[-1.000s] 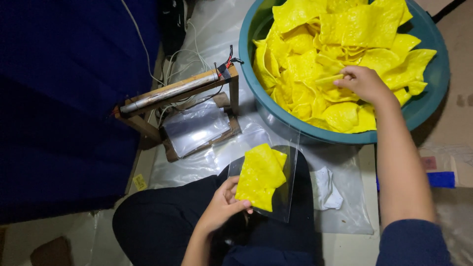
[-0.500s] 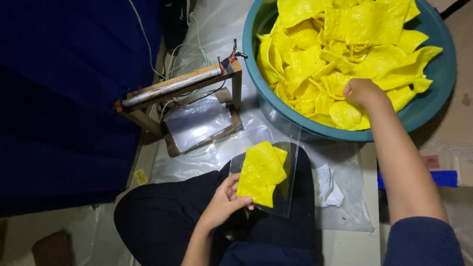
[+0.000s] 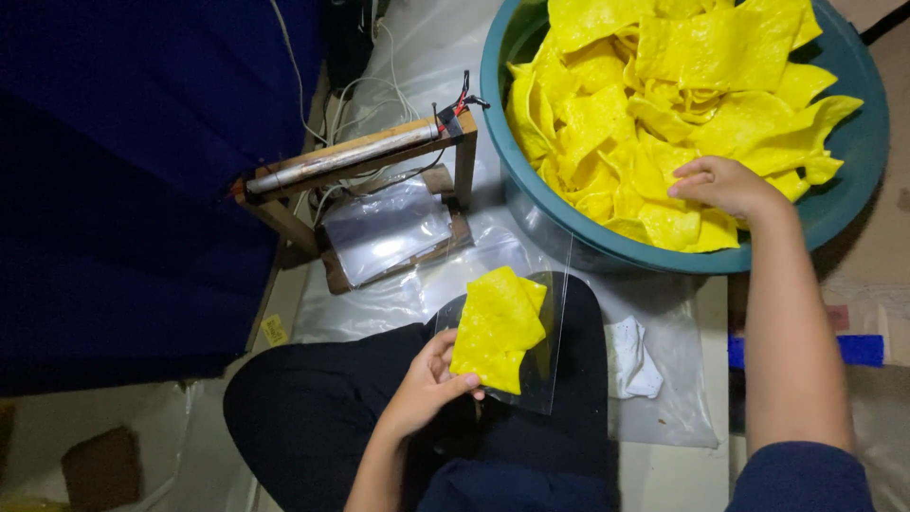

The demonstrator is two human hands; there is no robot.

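Note:
My left hand (image 3: 427, 384) holds a clear plastic bag (image 3: 545, 341) with a stack of yellow chips (image 3: 498, 327) at its mouth, resting on my lap. My right hand (image 3: 725, 185) reaches into a large teal basin (image 3: 853, 152) and its fingers close on yellow chips (image 3: 664, 95) near the basin's front side. The basin is heaped with these flat yellow pieces.
A wooden frame with a metal bar and wires (image 3: 365, 161) stands left of the basin, with clear bags (image 3: 384, 228) under it. A plastic sheet (image 3: 664, 417) covers the floor, with a white cloth (image 3: 633, 358) on it. Dark blue fabric (image 3: 123, 171) fills the left.
My right hand has slid down toward the basin's front rim among the chips. My left hand keeps the bag and chips in the same place on my lap.

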